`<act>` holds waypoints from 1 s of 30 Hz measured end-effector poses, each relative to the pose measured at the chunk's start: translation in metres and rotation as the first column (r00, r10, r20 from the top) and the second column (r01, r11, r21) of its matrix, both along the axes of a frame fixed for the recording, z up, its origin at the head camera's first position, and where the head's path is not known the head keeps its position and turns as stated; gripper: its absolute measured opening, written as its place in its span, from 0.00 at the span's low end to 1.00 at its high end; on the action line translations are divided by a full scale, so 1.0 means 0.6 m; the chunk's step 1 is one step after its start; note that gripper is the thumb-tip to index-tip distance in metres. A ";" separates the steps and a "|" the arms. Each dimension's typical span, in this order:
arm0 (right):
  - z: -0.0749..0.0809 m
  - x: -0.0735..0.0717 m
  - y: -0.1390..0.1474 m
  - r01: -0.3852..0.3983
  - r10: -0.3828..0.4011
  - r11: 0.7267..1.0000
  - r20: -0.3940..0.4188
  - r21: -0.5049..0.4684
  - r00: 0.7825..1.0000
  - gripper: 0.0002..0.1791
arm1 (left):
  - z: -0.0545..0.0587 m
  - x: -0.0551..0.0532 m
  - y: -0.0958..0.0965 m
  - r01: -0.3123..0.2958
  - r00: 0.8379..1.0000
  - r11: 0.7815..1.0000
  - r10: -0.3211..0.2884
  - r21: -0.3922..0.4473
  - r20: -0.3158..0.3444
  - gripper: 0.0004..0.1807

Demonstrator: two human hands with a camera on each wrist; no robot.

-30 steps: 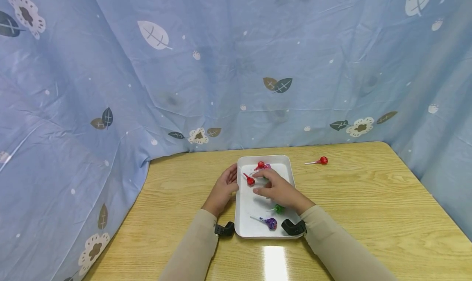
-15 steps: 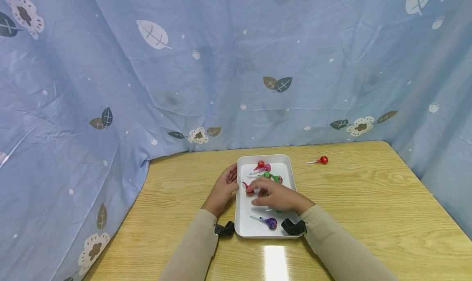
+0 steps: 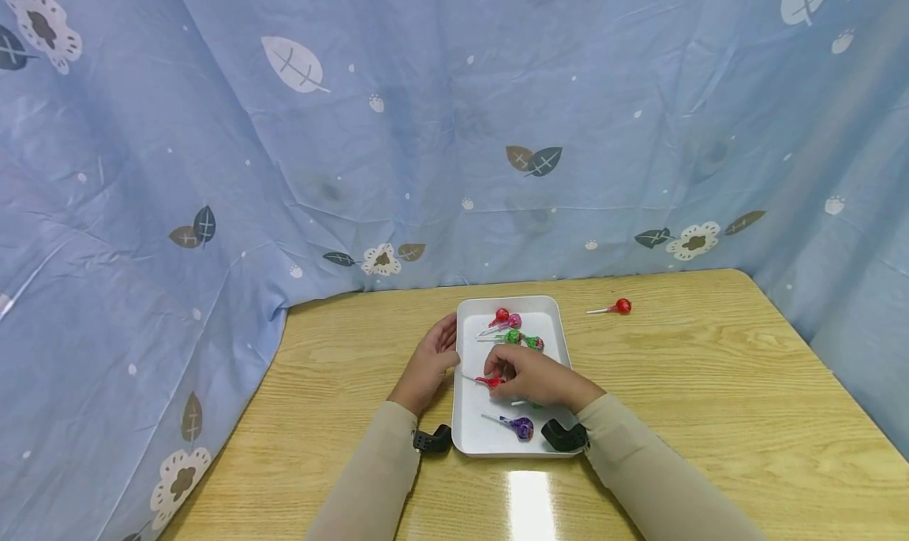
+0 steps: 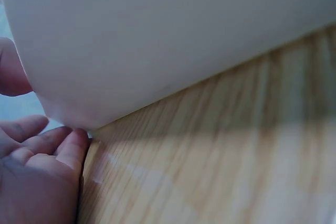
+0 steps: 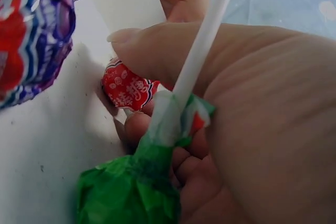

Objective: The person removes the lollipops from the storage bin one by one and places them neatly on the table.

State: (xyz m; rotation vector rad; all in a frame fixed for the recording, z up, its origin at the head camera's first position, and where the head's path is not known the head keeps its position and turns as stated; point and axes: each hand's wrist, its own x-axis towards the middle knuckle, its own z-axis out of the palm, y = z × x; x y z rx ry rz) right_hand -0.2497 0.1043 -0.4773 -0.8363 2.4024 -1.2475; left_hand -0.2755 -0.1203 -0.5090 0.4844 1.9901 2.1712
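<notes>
Inside the white tray [image 3: 472, 442], my right hand [image 3: 538, 375] pinches a red-wrapped lollipop [image 3: 488, 382] at its head, and the white stick points left. The right wrist view shows the thumb over the red wrapper [image 5: 123, 86] with the fingers curled below it. A green lollipop [image 5: 128, 190] lies partly hidden beneath that hand. Nearer the tray's front is a purple lollipop [image 3: 521, 428]. On the left, my left hand [image 3: 429, 363] rests with its fingers and thumb against the outside of the tray's wall [image 4: 131, 51].
At the tray's back lie another red lollipop [image 3: 502, 315], a pink one [image 3: 514, 321] and two green ones [image 3: 513, 337]. One more red lollipop [image 3: 622, 306] is on the wooden table [image 3: 696, 383], right of the tray. A blue patterned curtain [image 3: 426, 131] surrounds the table.
My right hand has come nearer and taken hold of the red lollipop, which has shifted toward the tray's front and turned so its stick points left. The left hand stays put.
</notes>
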 end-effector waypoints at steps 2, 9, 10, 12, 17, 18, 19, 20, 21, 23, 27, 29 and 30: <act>0.000 0.000 0.000 0.003 -0.003 1.000 0.004 0.016 1.000 0.15 | 0.000 0.001 0.000 -0.001 1.000 1.000 0.001 0.001 0.002 0.42; 0.002 0.001 0.000 0.072 -0.072 0.997 -0.004 -0.004 0.997 0.09 | 0.001 0.003 0.002 -0.022 1.000 1.000 0.022 -0.004 0.011 0.42; 0.002 0.001 0.001 0.084 -0.084 0.996 -0.008 -0.019 0.996 0.09 | 0.001 0.004 0.002 -0.025 1.000 1.000 0.025 -0.009 0.011 0.42; 0.003 0.000 0.002 0.102 -0.103 0.994 -0.018 -0.049 0.994 0.10 | 0.000 0.004 0.002 -0.032 0.999 0.999 0.032 -0.019 0.011 0.42; 0.004 -0.002 0.004 0.134 -0.140 0.987 -0.063 -0.092 0.988 0.10 | -0.001 0.002 0.003 -0.032 0.999 0.999 0.032 -0.019 0.013 0.42; 0.005 -0.003 0.004 0.144 -0.151 0.985 -0.071 -0.099 0.986 0.10 | -0.001 0.002 0.003 -0.031 0.999 0.999 0.032 -0.017 0.016 0.42; 0.005 -0.003 0.005 0.156 -0.165 0.982 -0.078 -0.105 0.983 0.10 | -0.001 0.002 0.003 -0.031 0.999 0.999 0.032 -0.014 0.018 0.42; 0.006 -0.004 0.005 0.169 -0.179 0.979 -0.081 -0.116 0.981 0.10 | -0.001 0.001 0.003 -0.031 0.999 0.999 0.031 -0.013 0.019 0.42; 0.006 -0.004 0.005 0.184 -0.196 0.975 -0.082 -0.128 0.977 0.10 | -0.002 0.001 0.003 -0.027 0.999 1.000 0.027 -0.011 0.018 0.42; 0.007 -0.005 0.006 0.219 -0.233 0.964 -0.080 -0.151 0.969 0.09 | 0.005 0.004 0.003 -0.017 0.999 1.000 0.017 -0.003 0.029 0.42; 0.005 -0.008 0.010 0.275 -0.295 0.940 -0.076 -0.199 0.952 0.09 | 0.005 0.004 0.005 -0.029 0.999 1.000 0.029 -0.003 0.029 0.43; 0.005 -0.009 0.011 0.300 -0.320 0.928 -0.060 -0.220 0.946 0.10 | 0.006 0.005 0.007 -0.040 0.999 0.999 0.040 -0.016 0.027 0.43; 0.006 -0.009 0.011 0.313 -0.331 0.922 -0.046 -0.226 0.943 0.12 | 0.001 0.002 0.007 -0.052 0.998 0.998 0.052 -0.017 0.021 0.43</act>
